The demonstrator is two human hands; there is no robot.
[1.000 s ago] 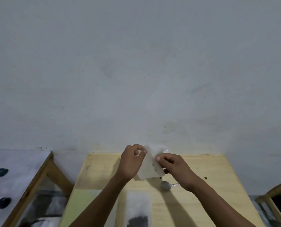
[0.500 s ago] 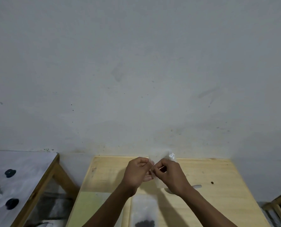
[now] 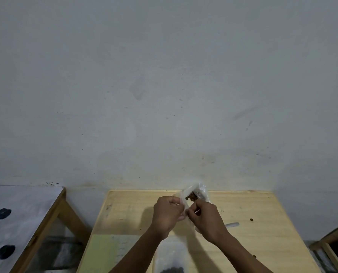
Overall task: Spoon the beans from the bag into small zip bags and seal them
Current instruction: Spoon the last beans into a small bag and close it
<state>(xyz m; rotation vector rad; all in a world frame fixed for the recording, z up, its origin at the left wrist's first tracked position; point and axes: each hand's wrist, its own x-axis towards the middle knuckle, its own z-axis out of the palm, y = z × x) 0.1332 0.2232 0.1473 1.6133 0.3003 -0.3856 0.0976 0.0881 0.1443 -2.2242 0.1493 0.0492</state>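
My left hand (image 3: 168, 213) and right hand (image 3: 205, 219) meet knuckle to knuckle above the tabletop (image 3: 262, 243), and the fingers (image 3: 179, 203) of both are pinched shut on the mouth of a small zip bag (image 3: 183, 212), one on each lip. The bag hangs between the two pinches, mostly hidden behind my hands, its long axis seeming to run down toward me, though I cannot tell how full it is. The relation that matters: the bean bag (image 3: 197, 194) sits just beyond my fingertips, slightly to the right, open with brown beans (image 3: 192, 197) showing in its mouth, so my right hand is the nearer one to it. The spoon (image 3: 232, 225) lies on the wood just right of my right wrist, handle pointing away to the right. Both forearms come up from the bottom edge and converge, wrists level, palms turned inward. A filled zip bag (image 3: 171, 261) lies flat near me between my forearms
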